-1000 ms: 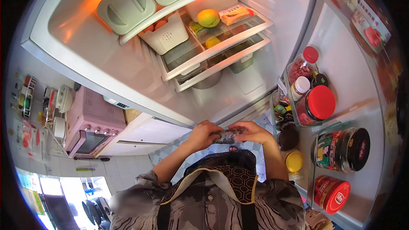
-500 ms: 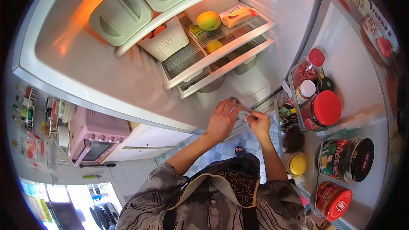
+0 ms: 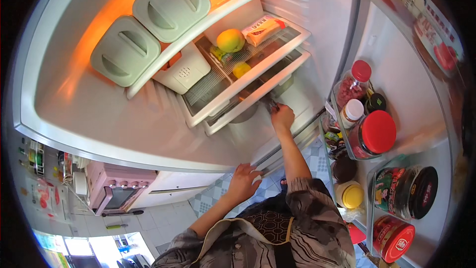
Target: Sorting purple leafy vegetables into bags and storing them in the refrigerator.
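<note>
Right hand (image 3: pixel 283 118), centre of frame: fingers drawn together, clamped on the near end of a small dark bundle (image 3: pixel 270 103). The bundle lies just below the front edge of the lower shelf (image 3: pixel 258 94); whether it touches the fridge (image 3: pixel 99 114) floor cannot be told. It is gripped by one end, perhaps to keep the knuckles clear of that edge. Bundle surface: dark, partly glossy, contents unclear. Left hand (image 3: pixel 243 183), lower centre: bare, fingers apart, holding nothing, probably because so slight a load needs one hand only. Upper shelf (image 3: pixel 249 80), upper centre: ribbed, clear panel with thick white plastic edging, carrying a rounded yellow-orange fruit (image 3: pixel 231 40) beside a soft orange-and-white packet (image 3: pixel 263 30). White bin (image 3: pixel 186 72), left of these: smooth, tapered, pierced with small holes, presumably for air. Two tubs, upper left: pale green, matt, round-cornered, each with a moulded ridge facing outward, likely for pulling. Door (image 3: pixel 421 94), right: red-lidded jar (image 3: pixel 378 131) and black-lidded jar (image 3: pixel 421 192), cylindrical, behind clear rack walls that presumably stop them toppling. Oven (image 3: pixel 121 188), lower left: pink, boxy, knobbed.
</note>
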`<act>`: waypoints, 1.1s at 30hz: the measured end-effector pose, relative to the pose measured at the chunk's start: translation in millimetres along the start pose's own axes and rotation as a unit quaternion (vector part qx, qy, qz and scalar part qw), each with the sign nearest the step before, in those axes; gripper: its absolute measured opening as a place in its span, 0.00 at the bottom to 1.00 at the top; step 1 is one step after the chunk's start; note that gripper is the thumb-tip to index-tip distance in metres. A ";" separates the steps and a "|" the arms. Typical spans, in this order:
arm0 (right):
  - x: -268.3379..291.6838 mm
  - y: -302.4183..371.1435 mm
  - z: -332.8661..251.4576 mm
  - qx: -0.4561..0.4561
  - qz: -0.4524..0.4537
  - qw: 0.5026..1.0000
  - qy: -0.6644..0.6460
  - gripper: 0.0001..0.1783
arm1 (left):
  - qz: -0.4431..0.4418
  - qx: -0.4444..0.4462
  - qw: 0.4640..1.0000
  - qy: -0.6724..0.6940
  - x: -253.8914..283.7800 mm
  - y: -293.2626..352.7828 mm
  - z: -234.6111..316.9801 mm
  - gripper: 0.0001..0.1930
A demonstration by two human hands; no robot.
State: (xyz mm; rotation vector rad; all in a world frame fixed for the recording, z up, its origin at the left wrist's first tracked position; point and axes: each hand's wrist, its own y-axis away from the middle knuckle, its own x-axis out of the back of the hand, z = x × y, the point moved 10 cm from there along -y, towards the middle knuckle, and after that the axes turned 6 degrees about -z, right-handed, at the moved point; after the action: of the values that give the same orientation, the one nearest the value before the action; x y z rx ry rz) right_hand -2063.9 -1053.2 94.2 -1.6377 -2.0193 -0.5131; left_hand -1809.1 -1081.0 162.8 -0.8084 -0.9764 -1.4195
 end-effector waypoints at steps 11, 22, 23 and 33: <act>206.5 103.0 -86.1 0.113 0.097 0.951 -0.272 0.16 | -0.047 0.130 0.982 0.131 0.1 69.2 -32.2 0.13; 72.9 -12.7 -306.5 0.288 0.006 0.957 0.012 0.07 | -0.014 0.025 0.999 0.017 16.9 31.9 12.3 0.15; 63.1 -19.5 -316.2 0.303 0.009 0.953 0.014 0.08 | -0.016 0.034 0.999 0.020 15.7 34.4 10.5 0.15; -43.6 -99.8 -358.3 0.414 -0.106 0.904 0.024 0.14 | -0.034 0.115 0.992 0.036 0.2 73.4 -25.6 0.15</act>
State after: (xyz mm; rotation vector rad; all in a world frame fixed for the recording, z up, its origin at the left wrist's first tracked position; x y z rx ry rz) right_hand -2106.2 -1312.8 360.7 -0.8794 -1.9725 0.2347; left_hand -1734.5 -1102.7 160.2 -0.5545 -1.0970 -1.3544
